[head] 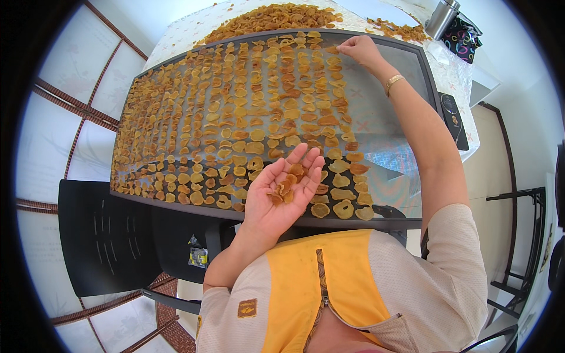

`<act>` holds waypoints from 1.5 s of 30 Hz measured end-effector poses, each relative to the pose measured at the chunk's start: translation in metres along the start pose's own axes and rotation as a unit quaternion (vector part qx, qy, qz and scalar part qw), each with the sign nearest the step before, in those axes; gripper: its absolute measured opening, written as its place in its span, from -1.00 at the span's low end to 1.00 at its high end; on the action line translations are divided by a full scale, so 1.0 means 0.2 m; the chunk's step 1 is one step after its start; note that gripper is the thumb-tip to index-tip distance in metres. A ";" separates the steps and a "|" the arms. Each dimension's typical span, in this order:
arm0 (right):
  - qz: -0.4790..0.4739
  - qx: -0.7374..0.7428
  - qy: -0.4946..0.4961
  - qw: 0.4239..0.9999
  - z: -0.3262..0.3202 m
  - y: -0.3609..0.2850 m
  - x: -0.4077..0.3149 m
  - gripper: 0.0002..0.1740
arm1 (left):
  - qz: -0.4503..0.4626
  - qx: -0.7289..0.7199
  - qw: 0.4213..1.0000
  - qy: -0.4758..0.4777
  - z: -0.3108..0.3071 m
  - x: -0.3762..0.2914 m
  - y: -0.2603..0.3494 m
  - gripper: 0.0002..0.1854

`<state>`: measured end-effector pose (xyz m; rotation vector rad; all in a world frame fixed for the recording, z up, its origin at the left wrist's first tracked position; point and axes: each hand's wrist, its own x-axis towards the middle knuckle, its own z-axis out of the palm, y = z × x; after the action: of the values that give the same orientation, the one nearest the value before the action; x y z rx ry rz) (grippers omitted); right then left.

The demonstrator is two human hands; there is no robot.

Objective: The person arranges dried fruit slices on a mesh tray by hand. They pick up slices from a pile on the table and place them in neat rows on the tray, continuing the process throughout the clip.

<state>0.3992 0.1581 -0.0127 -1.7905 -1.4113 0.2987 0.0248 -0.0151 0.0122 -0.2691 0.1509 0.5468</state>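
My left hand (pixel 282 194) is cupped palm up above the near side of a framed mesh screen (pixel 388 119). Several dried orange-brown slices (pixel 288 185) rest loosely in its palm. At the far edge of the screen, my right hand (pixel 359 47) pinches a single dried slice (pixel 332 50) between thumb and fingertips, at the top of the rightmost row. Similar slices (pixel 291 104) lie in many rows across the mesh, packed closest at the left. To the right of the last row the mesh is bare. Part of the near rows is hidden behind my left hand.
Beyond the frame, a large heap of slices (pixel 273 18) and a smaller pile (pixel 399 30) lie on the patterned tablecloth (pixel 176 33). A steel flask (pixel 442 18) and a dark patterned bag (pixel 461 39) stand far right. A black device (pixel 453 120) sits beside the frame. A black chair (pixel 110 238) is at left.
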 end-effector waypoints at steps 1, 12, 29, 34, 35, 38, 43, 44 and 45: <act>-0.001 0.002 -0.002 1.000 0.00 0.01 0.00 -0.70 | 0.000 0.000 1.000 0.002 0.00 0.00 0.00 -0.58; 0.014 0.000 -0.035 0.999 -0.01 0.01 0.02 -0.73 | 0.001 -0.009 1.000 0.012 0.00 0.02 0.00 -0.58; -0.174 0.115 -0.122 0.970 -0.09 -0.50 -0.52 -0.74 | 0.026 0.030 0.999 -0.023 0.05 0.05 -0.04 -0.46; -0.259 0.163 -0.286 0.908 -0.15 -0.75 -0.91 -0.73 | 0.019 0.014 1.000 -0.001 0.07 0.07 -0.05 -0.44; -0.242 0.189 -0.289 0.907 -0.15 -0.76 -0.95 -0.72 | 0.017 0.019 1.000 0.012 0.08 0.07 -0.05 -0.45; -0.257 0.215 -0.280 0.900 -0.12 -0.77 -1.02 -0.71 | 0.008 0.033 0.999 0.008 0.04 0.07 -0.03 -0.46; -0.393 0.144 -0.228 0.879 -0.07 -0.81 -1.07 -0.67 | -0.013 0.022 0.999 -0.036 0.01 0.06 -0.01 -0.53; -0.402 0.139 -0.228 0.876 -0.06 -0.82 -1.08 -0.67 | -0.009 0.029 0.999 -0.021 0.02 0.06 -0.02 -0.58; -0.410 0.132 -0.228 0.873 -0.06 -0.83 -1.09 -0.66 | -0.007 0.036 0.999 -0.006 0.03 0.05 -0.03 -0.60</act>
<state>0.2161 -0.0346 0.0494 -0.7935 -2.1997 0.4406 0.0370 -0.0121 0.0168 -0.1966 0.1573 0.5276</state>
